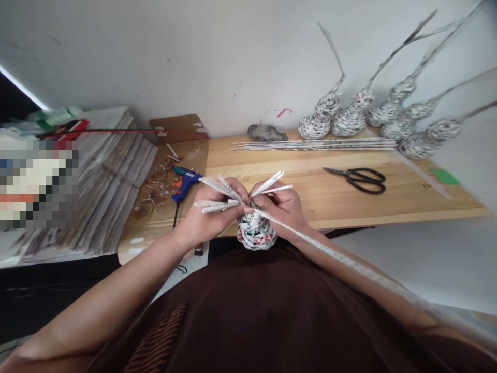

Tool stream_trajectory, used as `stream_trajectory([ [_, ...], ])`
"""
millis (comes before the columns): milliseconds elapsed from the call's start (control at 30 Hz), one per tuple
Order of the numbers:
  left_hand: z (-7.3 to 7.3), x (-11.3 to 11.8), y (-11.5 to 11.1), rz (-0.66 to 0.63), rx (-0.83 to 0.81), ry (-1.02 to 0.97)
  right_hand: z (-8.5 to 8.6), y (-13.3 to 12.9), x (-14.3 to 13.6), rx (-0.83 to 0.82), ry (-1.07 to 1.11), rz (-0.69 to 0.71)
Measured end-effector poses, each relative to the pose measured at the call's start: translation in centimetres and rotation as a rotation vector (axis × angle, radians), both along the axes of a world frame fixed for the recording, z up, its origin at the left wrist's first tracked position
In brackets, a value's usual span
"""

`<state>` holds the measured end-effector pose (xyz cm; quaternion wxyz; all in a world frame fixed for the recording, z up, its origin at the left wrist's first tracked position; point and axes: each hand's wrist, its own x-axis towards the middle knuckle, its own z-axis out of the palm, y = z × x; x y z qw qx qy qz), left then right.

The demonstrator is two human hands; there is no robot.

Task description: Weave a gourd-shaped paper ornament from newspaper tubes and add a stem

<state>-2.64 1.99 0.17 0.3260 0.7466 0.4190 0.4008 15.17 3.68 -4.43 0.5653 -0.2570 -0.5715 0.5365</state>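
Between my hands, close to my body at the table's front edge, is a woven newspaper piece with a rounded body. Several flattened paper strips fan out from its top, and one long paper tube trails from it over my right forearm. My left hand pinches the top of the weave, with strips sticking out over its fingers. My right hand is closed at the same spot from the other side, thumb and fingers at the base of the strips. The exact contact under the fingertips is partly hidden.
Black-handled scissors lie on the wooden table. Behind them are paper tubes, a grey cloth and several woven gourd-like pieces. At left are a blue glue gun and newspaper stacks.
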Motion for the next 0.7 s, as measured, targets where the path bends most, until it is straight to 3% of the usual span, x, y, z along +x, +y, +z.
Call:
stream_trajectory([
  [200,0.2,0.1,-0.3,0.001,-0.036,-0.042,-0.7,-0.2,0.3,0.247,-0.135,-0.129],
  [400,1.3,0.3,-0.7,0.13,0.12,0.172,0.4,-0.2,0.2,0.104,-0.094,-0.163],
  [533,1.0,0.3,-0.5,0.177,0.177,0.153,1.0,0.2,0.6,-0.092,-0.086,-0.095],
  [700,0.8,0.1,-0.3,0.188,0.146,0.198,1.1,0.7,1.4,-0.078,-0.101,0.008],
])
